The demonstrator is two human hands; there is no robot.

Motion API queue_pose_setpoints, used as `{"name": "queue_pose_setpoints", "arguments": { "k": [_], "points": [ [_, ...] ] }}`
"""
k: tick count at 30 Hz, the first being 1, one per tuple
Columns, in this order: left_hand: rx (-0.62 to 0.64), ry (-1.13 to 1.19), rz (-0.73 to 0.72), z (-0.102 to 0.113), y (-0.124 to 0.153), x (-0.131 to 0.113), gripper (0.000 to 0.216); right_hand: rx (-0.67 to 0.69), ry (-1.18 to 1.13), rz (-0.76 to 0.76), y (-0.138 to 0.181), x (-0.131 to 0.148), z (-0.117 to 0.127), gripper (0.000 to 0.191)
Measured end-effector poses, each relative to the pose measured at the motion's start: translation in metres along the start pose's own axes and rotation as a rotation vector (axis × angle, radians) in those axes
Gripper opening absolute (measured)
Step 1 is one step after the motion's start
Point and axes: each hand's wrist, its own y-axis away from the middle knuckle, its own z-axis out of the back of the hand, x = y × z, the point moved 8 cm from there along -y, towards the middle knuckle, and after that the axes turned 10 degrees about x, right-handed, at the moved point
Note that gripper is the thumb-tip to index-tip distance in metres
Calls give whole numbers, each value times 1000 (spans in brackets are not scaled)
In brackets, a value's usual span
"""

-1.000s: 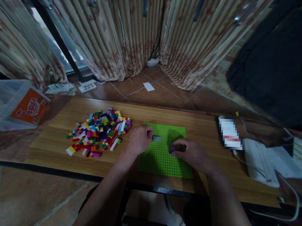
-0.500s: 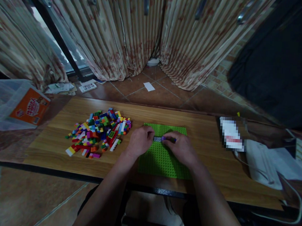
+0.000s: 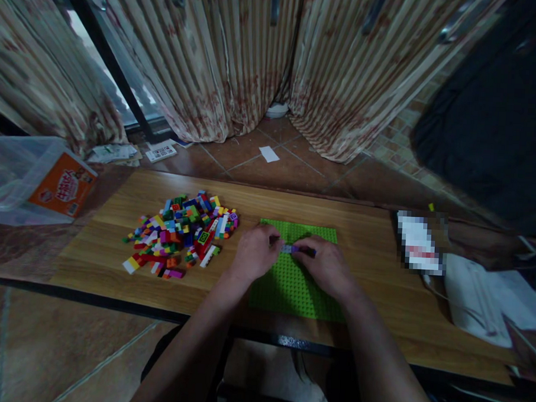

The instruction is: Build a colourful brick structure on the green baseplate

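Observation:
A green studded baseplate (image 3: pixel 306 297) lies flat on the wooden table (image 3: pixel 373 241) in front of me. My left hand (image 3: pixel 254 254) and my right hand (image 3: pixel 325 266) meet over its far half. Between their fingertips sit a small grey brick (image 3: pixel 286 248) and a purple brick (image 3: pixel 304 249), end to end on the plate. Left fingers are pinched against the grey brick. Right fingers curl over the purple one. A heap of mixed coloured bricks (image 3: pixel 182 233) lies on the table just left of the plate.
A clear plastic tub with an orange label (image 3: pixel 51 185) stands at the far left. A blurred white packet (image 3: pixel 419 249) and white papers (image 3: pixel 481 293) lie at the right. Striped curtains (image 3: pixel 238 63) hang behind the table over a tiled floor.
My right hand carried the purple brick left across the plate until it met the grey brick held by my left hand. The view shifted slightly.

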Motion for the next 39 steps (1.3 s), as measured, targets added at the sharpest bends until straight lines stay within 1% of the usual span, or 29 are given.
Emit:
{"name": "queue_pose_setpoints", "arguments": {
  "k": [6,10,14,17,23,31,33,35,37,39],
  "points": [
    [-88,-88,94,-1,4,-7,30,-11,-44,-13,-2,-4,0,11],
    [-113,-108,179,-4,5,-7,31,-4,-83,-30,-5,-7,1,10],
    [-125,-83,231,-6,5,-6,31,8,-102,-34,-8,-10,3,9],
    [-130,-79,254,-6,4,-6,31,3,-90,-34,-9,-11,2,9],
    [-117,-88,255,-6,4,-7,30,-62,-45,-41,-4,-10,1,11],
    [-120,-80,272,-5,5,-7,30,-11,-62,-74,-5,-12,0,12],
    [-114,-85,270,-5,5,-6,32,-6,-117,-80,-3,-15,1,15],
    [-103,-89,254,-4,4,-6,31,-18,-246,-103,0,-22,7,28],
    [-81,-80,225,-2,2,-5,26,-66,-442,-127,6,-31,18,41],
    [-59,-56,196,0,0,-4,21,-123,-667,-116,11,-39,31,44]
  ]
}}
